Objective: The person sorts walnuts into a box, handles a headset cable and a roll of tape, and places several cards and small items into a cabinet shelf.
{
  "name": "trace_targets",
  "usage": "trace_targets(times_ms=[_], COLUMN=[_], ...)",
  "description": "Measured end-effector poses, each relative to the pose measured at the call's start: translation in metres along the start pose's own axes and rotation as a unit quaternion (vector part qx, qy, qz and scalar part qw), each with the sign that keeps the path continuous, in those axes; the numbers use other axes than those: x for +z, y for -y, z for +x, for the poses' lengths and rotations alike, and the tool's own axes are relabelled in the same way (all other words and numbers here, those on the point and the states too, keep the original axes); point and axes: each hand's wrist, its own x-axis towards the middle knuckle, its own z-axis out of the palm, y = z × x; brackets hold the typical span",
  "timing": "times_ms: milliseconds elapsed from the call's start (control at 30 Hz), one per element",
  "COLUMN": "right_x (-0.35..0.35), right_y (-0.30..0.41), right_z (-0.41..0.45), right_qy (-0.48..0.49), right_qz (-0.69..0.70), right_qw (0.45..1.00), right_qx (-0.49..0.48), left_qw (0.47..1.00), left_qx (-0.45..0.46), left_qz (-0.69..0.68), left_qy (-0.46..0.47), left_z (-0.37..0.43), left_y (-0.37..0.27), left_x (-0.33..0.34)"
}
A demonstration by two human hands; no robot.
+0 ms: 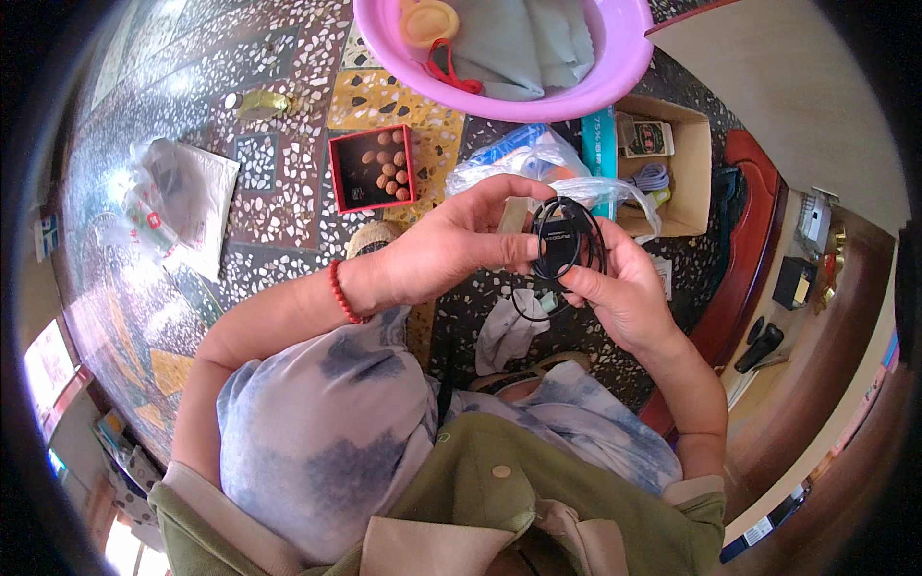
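Note:
A coiled thin black cable with a small black block point(556, 245) is between my two hands, above the floor in front of my knees. My left hand point(461, 241), with a red bead bracelet at the wrist, grips the coil from the left and also has a flat translucent strip point(513, 216) at its fingers. My right hand point(623, 288) pinches the coil from the right and below. One loop of the cable hangs down over a whitish cloth point(504, 335) on the floor. Just beyond the hands lies a clear plastic bag point(518, 162) with blue and orange contents.
Farther off stands a pink basin point(504, 108) holding grey cloth. A cardboard box point(691, 165) with a small box and a coiled pale cable is at the right. Leftward are a red-edged box point(371, 209) of walnuts, a small bottle point(263, 105) and a silvery packet point(209, 201).

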Motion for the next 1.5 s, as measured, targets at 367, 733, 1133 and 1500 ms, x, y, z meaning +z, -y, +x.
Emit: trace_targets(times_ms=[367,733,1133,1500], right_x=[0.0047,0.0076,0.0079,0.0081], right_y=[-0.0002,0.0,-0.0007,-0.0013], right_z=[0.0003,-0.0022,-0.0011,-0.0045], right_qy=[-0.004,-0.005,-0.002,-0.015], right_qz=[0.022,0.026,0.023,0.014], right_qw=[0.999,1.0,1.0,1.0], right_qx=[0.024,0.011,0.017,-0.02], left_qw=[1.0,0.999,1.0,0.999], left_qx=[0.001,0.0,0.004,0.03], left_qz=[0.012,0.021,0.008,-0.028], left_qy=[-0.025,-0.028,-0.03,0.012], left_z=[0.0,-0.0005,-0.0003,0.0056], left_y=[0.0027,0.0022,0.0013,0.0089], left_x=[0.0035,0.0044,0.0055,0.0036])
